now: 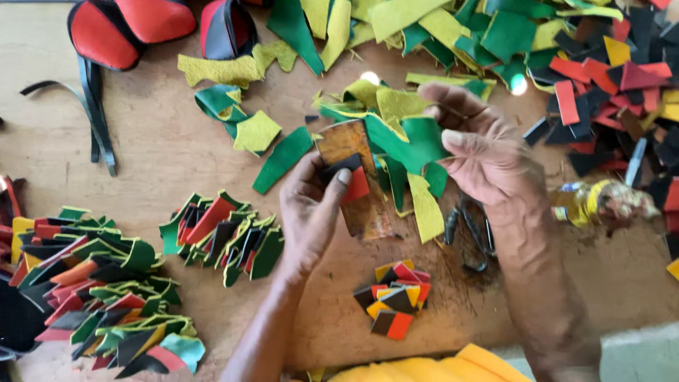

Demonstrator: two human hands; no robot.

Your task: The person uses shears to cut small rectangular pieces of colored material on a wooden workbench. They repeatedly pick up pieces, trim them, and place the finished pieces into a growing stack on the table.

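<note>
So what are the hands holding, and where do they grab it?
The left hand pinches a small black and red piece at its near edge, thumb on top. The right hand grips a green piece by its right edge.

Your left hand (311, 205) pinches black-and-red piece (350, 180). Your right hand (481, 152) grips green scrap (417, 141), yellow underside showing. Board (350, 177) under them mottled brown. Small stack (396, 301) near you: red, orange, yellow, black. Fanned piles (223, 237) at your left: green, black, red, yellow edges. Far heap (601, 78) mostly black and red; scrap heap (453, 28) green and yellow. Table (155, 148) tan. Pads (127, 28) red, black-rimmed.
</note>
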